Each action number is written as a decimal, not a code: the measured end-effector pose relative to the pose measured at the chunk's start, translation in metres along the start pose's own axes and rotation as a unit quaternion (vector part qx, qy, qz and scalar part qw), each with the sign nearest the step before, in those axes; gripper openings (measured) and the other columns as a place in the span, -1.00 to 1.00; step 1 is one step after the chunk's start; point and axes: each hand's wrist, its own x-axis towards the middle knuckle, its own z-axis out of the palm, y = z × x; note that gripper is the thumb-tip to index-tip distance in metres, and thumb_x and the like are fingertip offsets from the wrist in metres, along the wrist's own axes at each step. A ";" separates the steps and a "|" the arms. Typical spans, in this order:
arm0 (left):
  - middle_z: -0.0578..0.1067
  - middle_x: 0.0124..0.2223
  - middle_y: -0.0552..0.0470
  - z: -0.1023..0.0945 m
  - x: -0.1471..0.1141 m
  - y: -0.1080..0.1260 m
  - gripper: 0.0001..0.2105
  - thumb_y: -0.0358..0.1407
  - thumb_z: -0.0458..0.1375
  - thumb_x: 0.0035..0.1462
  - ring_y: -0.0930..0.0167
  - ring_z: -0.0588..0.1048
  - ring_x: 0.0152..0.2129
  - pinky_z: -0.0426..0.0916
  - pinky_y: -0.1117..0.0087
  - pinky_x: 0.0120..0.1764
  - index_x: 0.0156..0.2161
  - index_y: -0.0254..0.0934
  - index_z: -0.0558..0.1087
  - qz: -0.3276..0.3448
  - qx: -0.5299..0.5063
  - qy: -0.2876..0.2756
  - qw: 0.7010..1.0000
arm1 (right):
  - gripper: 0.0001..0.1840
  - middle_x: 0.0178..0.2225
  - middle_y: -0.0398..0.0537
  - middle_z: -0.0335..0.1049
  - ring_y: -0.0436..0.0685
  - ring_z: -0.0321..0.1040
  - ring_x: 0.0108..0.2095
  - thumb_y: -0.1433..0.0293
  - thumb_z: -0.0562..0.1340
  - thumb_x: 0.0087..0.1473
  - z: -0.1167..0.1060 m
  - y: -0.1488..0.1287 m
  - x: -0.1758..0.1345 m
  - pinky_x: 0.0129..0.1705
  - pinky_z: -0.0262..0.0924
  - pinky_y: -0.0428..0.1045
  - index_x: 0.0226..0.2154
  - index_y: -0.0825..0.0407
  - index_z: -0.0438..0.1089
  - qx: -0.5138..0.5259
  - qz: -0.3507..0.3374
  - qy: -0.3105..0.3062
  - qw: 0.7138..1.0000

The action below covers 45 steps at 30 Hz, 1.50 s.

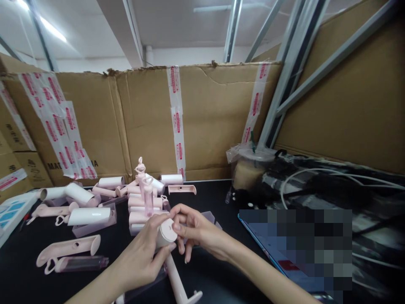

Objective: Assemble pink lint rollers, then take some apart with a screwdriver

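Observation:
Low in the middle of the view, my left hand [139, 249] is wrapped round a short white roll with a pale pink end cap [168, 230] facing up and toward me. My right hand [196, 230] has its thumb and forefinger pinched at the rim of that cap, its other fingers curled loosely below. Under my hands lies a pink handle [177, 280] with a flared end. Just behind them, several pink and white roller parts [145, 202] are stacked, with a clear pink tube standing upright.
On the black table at left lie a white roll [90, 216] in a translucent purple case, a pink handle [71, 249] and a clear tube [82, 264]. A drink cup [249, 169] and a blue-edged phone or tablet [268, 253] are at right. Taped cardboard [148, 122] walls the back.

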 end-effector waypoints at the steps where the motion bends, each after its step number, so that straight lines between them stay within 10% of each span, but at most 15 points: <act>1: 0.23 0.10 -0.18 0.000 0.001 0.001 -0.54 -0.39 -0.01 0.14 0.27 0.30 0.02 0.24 0.19 0.02 0.12 -0.17 -0.02 0.005 -0.003 -0.006 1.000 | -0.60 -0.52 -0.27 0.26 -0.05 0.35 -0.58 0.18 0.28 -0.05 0.001 0.001 0.000 -0.62 0.34 -0.13 -0.23 0.00 0.15 -0.006 -0.002 0.001 1.000; 7: 0.32 0.00 -0.12 -0.006 0.003 0.000 -0.66 -0.39 0.01 0.13 0.27 0.31 -0.02 0.26 0.21 -0.02 0.03 -0.15 0.16 -0.009 0.009 0.023 1.000 | -0.59 -0.55 -0.19 0.28 -0.02 0.32 -0.62 0.03 0.05 0.08 -0.007 -0.024 -0.007 -0.61 0.22 -0.12 -0.28 0.04 0.26 -0.255 -0.024 0.082 0.963; 12: 0.30 0.01 -0.07 -0.011 0.001 0.004 -0.65 -0.31 0.07 0.11 0.27 0.30 -0.01 0.21 0.21 0.02 0.01 -0.14 0.14 -0.049 -0.029 0.149 0.987 | -0.61 -0.51 0.05 0.44 0.21 0.41 -0.40 0.15 0.13 0.03 -0.034 -0.054 -0.020 -0.42 0.15 -0.02 -0.59 0.06 0.44 -0.739 0.137 0.232 0.618; 14: 0.29 0.00 -0.08 -0.011 0.001 0.007 -0.54 -0.29 0.10 0.09 0.29 0.33 -0.04 0.23 0.23 -0.01 0.06 -0.14 0.04 -0.080 -0.097 0.201 0.971 | -0.71 -0.50 0.08 0.47 0.27 0.42 -0.38 0.18 0.23 -0.09 -0.038 -0.053 -0.019 -0.42 0.15 -0.01 -0.59 0.06 0.47 -0.768 0.207 0.224 0.563; 26: 0.40 -0.11 -0.05 -0.017 0.008 0.015 -0.66 -0.20 0.06 0.12 0.30 0.44 -0.20 0.35 0.31 -0.18 -0.02 -0.20 0.12 -0.149 -0.309 0.151 0.927 | -0.81 -0.45 0.02 0.47 0.24 0.42 -0.36 0.26 0.35 -0.25 -0.035 -0.041 -0.012 -0.41 0.16 -0.03 -0.55 0.04 0.45 -0.746 0.201 0.211 0.599; 28: 0.38 -0.08 -0.06 -0.015 0.007 0.012 -0.66 -0.22 0.04 0.13 0.30 0.43 -0.18 0.34 0.29 -0.15 0.00 -0.19 0.12 -0.140 -0.279 0.140 0.940 | -0.77 -0.48 -0.05 0.44 0.14 0.39 -0.43 0.21 0.26 -0.10 -0.037 -0.049 -0.018 -0.46 0.14 -0.07 -0.51 0.05 0.42 -0.701 0.132 0.217 0.666; 32: 0.34 -0.01 -0.05 -0.011 0.003 0.005 -0.65 -0.32 0.08 0.11 0.28 0.34 -0.06 0.24 0.25 -0.02 0.01 -0.14 0.15 -0.046 -0.082 0.124 0.988 | -0.64 -0.54 -0.15 0.34 0.00 0.31 -0.54 0.15 0.23 -0.03 -0.023 -0.054 -0.023 -0.54 0.14 -0.13 -0.28 0.09 0.35 -0.392 -0.079 0.169 0.901; 34: 0.31 0.02 -0.05 -0.009 0.002 0.003 -0.62 -0.38 0.07 0.10 0.28 0.30 -0.02 0.20 0.24 0.01 0.03 -0.11 0.14 0.012 -0.017 0.094 0.995 | -0.54 -0.52 -0.17 0.31 -0.02 0.30 -0.54 0.22 0.27 -0.05 -0.009 -0.049 -0.024 -0.52 0.19 -0.13 -0.09 0.06 0.29 -0.290 -0.138 0.120 0.939; 40: 0.22 0.10 -0.12 -0.010 0.001 0.006 -0.49 -0.42 0.02 0.12 0.29 0.30 0.00 0.20 0.23 0.01 0.12 -0.10 -0.08 -0.046 -0.038 0.029 0.998 | -0.72 -0.35 -0.05 0.34 0.01 0.30 -0.34 0.36 0.18 0.09 0.015 -0.038 -0.027 -0.29 0.20 -0.10 -0.11 -0.03 0.42 -0.436 -0.209 0.041 0.874; 45: 0.20 0.12 -0.09 -0.013 -0.001 0.005 -0.44 -0.39 0.04 0.12 0.30 0.28 0.02 0.19 0.28 0.02 0.14 -0.06 -0.12 -0.061 -0.104 0.007 0.993 | -0.66 -0.33 -0.06 0.35 0.00 0.28 -0.33 0.38 0.18 0.09 0.015 -0.037 -0.027 -0.27 0.19 -0.10 -0.03 -0.07 0.35 -0.416 -0.181 0.012 0.891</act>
